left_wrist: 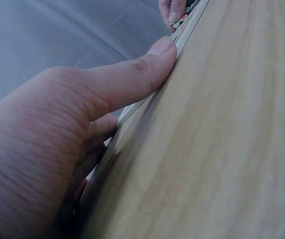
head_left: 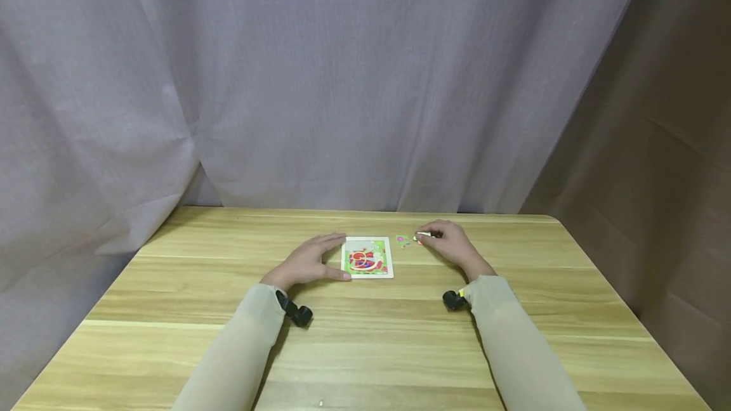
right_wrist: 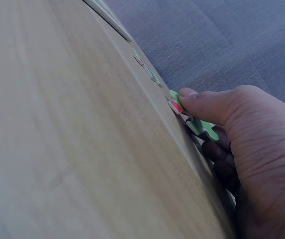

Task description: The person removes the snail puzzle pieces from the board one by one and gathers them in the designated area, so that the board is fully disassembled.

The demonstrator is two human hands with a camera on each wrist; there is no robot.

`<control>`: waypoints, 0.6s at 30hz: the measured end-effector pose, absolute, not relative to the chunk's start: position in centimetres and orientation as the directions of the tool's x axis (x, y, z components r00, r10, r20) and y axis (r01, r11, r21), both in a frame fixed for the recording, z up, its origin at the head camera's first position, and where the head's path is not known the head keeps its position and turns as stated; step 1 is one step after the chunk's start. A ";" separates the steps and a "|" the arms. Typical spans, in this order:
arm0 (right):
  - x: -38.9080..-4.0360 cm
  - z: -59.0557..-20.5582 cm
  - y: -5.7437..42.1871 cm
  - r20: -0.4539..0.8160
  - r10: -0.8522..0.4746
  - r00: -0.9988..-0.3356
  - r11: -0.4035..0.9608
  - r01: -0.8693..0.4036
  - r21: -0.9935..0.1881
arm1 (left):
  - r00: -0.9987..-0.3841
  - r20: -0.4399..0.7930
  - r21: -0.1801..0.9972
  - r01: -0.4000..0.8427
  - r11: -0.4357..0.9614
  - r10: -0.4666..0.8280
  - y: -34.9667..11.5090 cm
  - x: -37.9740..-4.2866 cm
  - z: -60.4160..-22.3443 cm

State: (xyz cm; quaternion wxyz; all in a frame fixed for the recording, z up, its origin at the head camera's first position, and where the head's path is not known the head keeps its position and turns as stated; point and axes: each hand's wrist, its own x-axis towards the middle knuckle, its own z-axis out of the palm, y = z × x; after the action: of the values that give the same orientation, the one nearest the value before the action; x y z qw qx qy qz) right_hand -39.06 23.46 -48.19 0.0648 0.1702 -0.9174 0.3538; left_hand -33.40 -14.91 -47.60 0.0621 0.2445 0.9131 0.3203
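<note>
- Nearest me, the wooden bench (head_left: 365, 360) carries two beige sleeves (head_left: 234, 347), each with a black wrist camera (head_left: 294, 311) at the cuff.
- Left hand (head_left: 313, 262): fingers extended, thumb set well apart from them. It spans the left side of the puzzle tray (head_left: 389, 259), thumb at the near corner and fingers at the far one, bracing rather than lifting.
- The puzzle tray lies flat on the bench, white-bordered, with a bright picture inside. I judge it light, thin and stiff; best held by its border.
- Right hand (head_left: 454, 246): fingers curled, pinching a green-and-red piece (right_wrist: 198, 124) against the thumb, close to the bench, right of the puzzle tray. Whether it is one piece or several, I cannot tell.
- It looks light and rigid, probably smooth; its narrow tabs could bend, so pinch it by the broad body.
- Loose pieces (head_left: 402, 239) lie flat between puzzle tray and right hand.
- Beyond the bench hangs a grey curtain (head_left: 320, 94).
</note>
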 end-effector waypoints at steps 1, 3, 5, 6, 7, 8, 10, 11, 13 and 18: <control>-39.1 -48.2 23.5 0.241 -0.268 -0.933 0.692 -0.360 -0.625 | -0.872 0.044 0.614 0.408 0.675 0.487 -14.9 -33.4 -47.6; -39.1 -48.2 23.5 0.245 -0.272 -0.931 0.691 -0.366 -0.624 | -0.872 0.047 0.613 0.410 0.675 0.487 -14.9 -33.4 -47.7; -39.2 -48.2 23.5 0.248 -0.275 -0.929 0.689 -0.370 -0.623 | -0.873 0.047 0.615 0.408 0.674 0.485 -14.9 -33.4 -47.7; -39.2 -48.2 23.5 0.249 -0.278 -0.928 0.689 -0.373 -0.622 | -0.874 0.047 0.617 0.407 0.674 0.484 -14.9 -33.4 -47.6; -39.2 -48.2 23.5 0.248 -0.278 -0.928 0.688 -0.372 -0.623 | -0.874 0.046 0.618 0.405 0.674 0.483 -14.9 -33.4 -47.6; -39.3 -48.3 23.5 0.250 -0.279 -0.927 0.686 -0.375 -0.624 | -0.875 0.045 0.619 0.403 0.674 0.482 -14.9 -33.3 -47.6; -39.3 -48.3 23.5 0.256 -0.283 -0.924 0.684 -0.382 -0.621 | -0.875 0.042 0.620 0.401 0.674 0.482 -14.9 -33.2 -47.5; -39.3 -48.4 23.5 0.256 -0.285 -0.924 0.684 -0.383 -0.620 | -0.875 0.042 0.620 0.401 0.675 0.482 -14.9 -33.2 -47.5; -39.2 -48.5 23.5 0.255 -0.288 -0.923 0.681 -0.385 -0.623 | -0.875 0.042 0.616 0.403 0.677 0.482 -14.8 -33.2 -47.5; -39.1 -48.4 23.6 0.241 -0.294 -0.925 0.673 -0.379 -0.635 | -0.875 0.042 0.607 0.406 0.683 0.482 -14.8 -33.3 -47.5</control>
State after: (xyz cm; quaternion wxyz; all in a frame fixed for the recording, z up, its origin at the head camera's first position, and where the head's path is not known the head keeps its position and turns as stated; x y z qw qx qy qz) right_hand -39.08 23.57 -48.42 0.0592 0.1843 -0.9128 0.3596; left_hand -33.25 -14.79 -47.48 0.0605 0.2425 0.9153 0.3158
